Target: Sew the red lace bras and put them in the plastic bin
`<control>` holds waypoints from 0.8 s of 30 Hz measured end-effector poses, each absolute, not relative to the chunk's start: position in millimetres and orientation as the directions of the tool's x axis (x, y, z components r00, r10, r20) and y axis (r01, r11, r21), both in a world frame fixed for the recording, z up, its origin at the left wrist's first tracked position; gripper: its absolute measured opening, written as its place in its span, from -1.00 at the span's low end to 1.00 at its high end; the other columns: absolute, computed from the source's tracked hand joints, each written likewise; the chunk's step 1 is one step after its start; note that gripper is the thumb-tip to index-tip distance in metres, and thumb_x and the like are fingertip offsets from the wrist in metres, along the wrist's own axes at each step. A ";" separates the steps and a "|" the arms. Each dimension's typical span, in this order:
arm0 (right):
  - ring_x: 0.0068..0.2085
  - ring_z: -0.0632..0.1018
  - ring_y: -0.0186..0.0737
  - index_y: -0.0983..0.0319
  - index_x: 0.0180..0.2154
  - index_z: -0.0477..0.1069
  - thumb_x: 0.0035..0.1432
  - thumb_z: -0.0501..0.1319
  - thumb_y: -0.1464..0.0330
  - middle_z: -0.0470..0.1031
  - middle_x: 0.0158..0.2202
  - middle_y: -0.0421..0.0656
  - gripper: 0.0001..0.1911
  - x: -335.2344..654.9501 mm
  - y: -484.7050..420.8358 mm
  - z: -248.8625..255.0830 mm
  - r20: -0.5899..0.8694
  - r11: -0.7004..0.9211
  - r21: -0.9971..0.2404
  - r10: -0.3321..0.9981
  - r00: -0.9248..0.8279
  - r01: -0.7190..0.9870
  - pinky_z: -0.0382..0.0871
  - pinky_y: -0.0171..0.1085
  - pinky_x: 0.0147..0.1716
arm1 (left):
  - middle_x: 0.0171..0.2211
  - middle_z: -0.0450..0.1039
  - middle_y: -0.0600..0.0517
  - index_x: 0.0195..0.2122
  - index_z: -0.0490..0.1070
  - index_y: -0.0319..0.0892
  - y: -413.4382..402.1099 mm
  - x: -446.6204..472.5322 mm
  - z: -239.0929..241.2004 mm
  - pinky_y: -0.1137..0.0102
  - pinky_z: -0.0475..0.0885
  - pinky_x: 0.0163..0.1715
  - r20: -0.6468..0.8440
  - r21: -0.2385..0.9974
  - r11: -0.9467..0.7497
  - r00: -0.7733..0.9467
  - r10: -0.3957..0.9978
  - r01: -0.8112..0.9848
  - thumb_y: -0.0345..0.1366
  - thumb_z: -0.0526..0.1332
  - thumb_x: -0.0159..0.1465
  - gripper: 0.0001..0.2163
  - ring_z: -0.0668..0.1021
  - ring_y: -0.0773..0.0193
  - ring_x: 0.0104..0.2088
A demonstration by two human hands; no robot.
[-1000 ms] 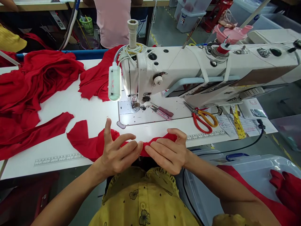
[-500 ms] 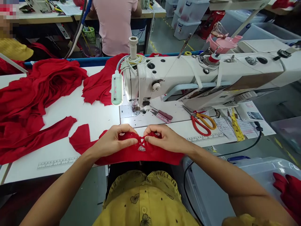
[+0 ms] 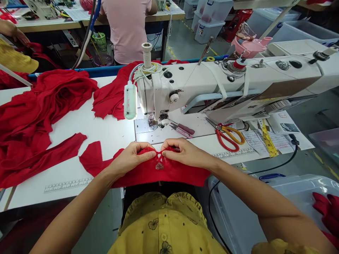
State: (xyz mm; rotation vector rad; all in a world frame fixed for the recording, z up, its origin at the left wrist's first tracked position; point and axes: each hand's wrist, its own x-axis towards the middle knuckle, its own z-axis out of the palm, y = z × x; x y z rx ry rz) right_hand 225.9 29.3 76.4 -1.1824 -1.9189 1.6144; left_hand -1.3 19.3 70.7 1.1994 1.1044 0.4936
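Note:
A piece of red fabric (image 3: 169,176) lies across the table's front edge, partly over my lap. Its middle has a small cut-out with crossing strips and a pale patterned patch below. My left hand (image 3: 135,157) pinches the fabric just left of the cut-out, thumb on top. On the other side my right hand (image 3: 180,152) pinches it the same way, the two thumbs a short gap apart. Right behind my hands stands the white sewing machine (image 3: 196,83), its presser foot (image 3: 153,122) over the metal plate. The fabric is apart from the needle area.
Red fabric heaps (image 3: 45,98) cover the table's left; a red strip (image 3: 53,160) lies in front. Scissors (image 3: 227,135), a pink-handled tool (image 3: 182,130) and a yellow tape measure (image 3: 268,139) lie to the right. A clear bin (image 3: 238,204) stands at lower right. Another person (image 3: 125,31) sits beyond.
Both hands keep their pinch on the red fabric. The thumbs shift slightly and the cut-out looks narrower. At far left, a co-worker's hand has come into view.

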 end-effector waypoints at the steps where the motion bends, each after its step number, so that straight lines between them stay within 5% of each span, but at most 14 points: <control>1: -0.40 0.36 -0.37 0.23 -0.33 0.44 0.22 0.17 0.34 0.38 -0.45 -0.30 -0.88 226.2 30.3 75.6 -0.228 -0.001 -0.932 0.779 -0.584 0.363 0.20 -0.36 -0.40 | -0.32 0.59 0.02 -0.30 0.55 -0.19 20.0 -1.3 70.2 0.36 0.47 -0.26 -0.420 0.907 0.356 0.429 0.800 0.224 0.00 0.37 0.17 -0.68 0.57 0.23 -0.31; 4: -0.43 0.35 -0.36 0.23 -0.33 0.44 0.23 0.15 0.34 0.37 -0.48 -0.31 -0.87 224.9 36.4 72.4 -0.238 0.039 -0.908 0.771 -0.590 0.416 0.18 -0.35 -0.43 | -0.33 0.58 0.02 -0.29 0.54 -0.20 25.5 -1.3 68.8 0.36 0.46 -0.27 -0.443 0.896 0.364 0.448 0.777 0.255 -0.01 0.34 0.20 -0.68 0.57 0.24 -0.34; 7: -0.36 0.43 -0.29 0.23 -0.33 0.44 0.23 0.15 0.40 0.44 -0.41 -0.24 -0.89 218.3 42.2 68.4 -0.199 0.191 -0.796 0.813 -0.547 0.574 0.26 -0.30 -0.36 | -0.39 0.54 0.02 -0.31 0.51 -0.19 33.7 0.4 66.1 0.35 0.44 -0.34 -0.375 0.859 0.144 0.411 0.831 0.491 -0.05 0.21 0.30 -0.71 0.53 0.23 -0.39; 11: -0.04 0.48 0.01 0.30 -0.12 0.44 0.29 0.12 0.46 0.49 -0.05 0.07 -0.83 207.2 29.7 60.7 0.170 0.464 -0.465 0.883 -0.438 0.754 0.37 -0.03 -0.04 | -0.16 0.53 -0.14 -0.17 0.49 -0.21 30.4 5.0 57.3 0.17 0.46 -0.15 0.150 0.444 -0.335 0.300 0.942 0.831 -0.29 0.20 0.32 -0.86 0.54 0.04 -0.15; 14: 0.03 0.49 -0.03 0.27 0.03 0.39 0.38 0.01 0.49 0.48 0.00 0.06 -0.72 205.0 6.7 49.4 0.357 0.560 -0.412 0.825 -0.438 0.719 0.42 -0.03 0.06 | -0.02 0.50 -0.17 0.02 0.41 -0.20 11.5 6.5 43.4 0.19 0.49 -0.03 0.406 0.291 -0.513 0.381 0.830 0.808 -0.44 0.10 0.38 -0.77 0.54 0.08 -0.02; 18: 0.12 0.49 0.03 0.32 0.09 0.39 0.41 0.08 0.36 0.50 0.10 0.11 -0.69 213.2 -6.9 27.7 0.306 0.625 -0.353 0.780 -0.545 0.696 0.43 0.02 0.15 | 0.14 0.44 -0.23 0.13 0.35 -0.25 -14.0 4.0 17.1 0.05 0.41 0.20 0.342 0.250 -0.658 0.571 0.746 0.711 -0.44 0.08 0.42 -0.72 0.48 0.01 0.18; 21: 0.17 0.47 0.08 0.35 0.13 0.38 0.38 0.16 0.24 0.46 0.17 0.14 -0.59 222.1 2.0 18.0 0.273 0.651 -0.352 0.758 -0.592 0.672 0.41 0.08 0.18 | 0.26 0.34 -0.27 0.16 0.34 -0.26 -20.6 2.1 3.7 -0.17 0.28 0.26 0.281 0.213 -0.623 0.564 0.777 0.753 -0.39 0.10 0.43 -0.70 0.37 -0.15 0.29; 24: 0.20 0.46 0.05 0.32 0.16 0.37 0.38 0.15 0.25 0.46 0.18 0.12 -0.59 227.5 7.1 23.1 0.268 0.690 -0.369 0.720 -0.640 0.622 0.42 0.07 0.19 | 0.26 0.35 -0.24 0.16 0.34 -0.24 -20.4 2.8 4.7 -0.17 0.29 0.26 0.260 0.243 -0.596 0.541 0.800 0.765 -0.41 0.09 0.43 -0.71 0.36 -0.13 0.30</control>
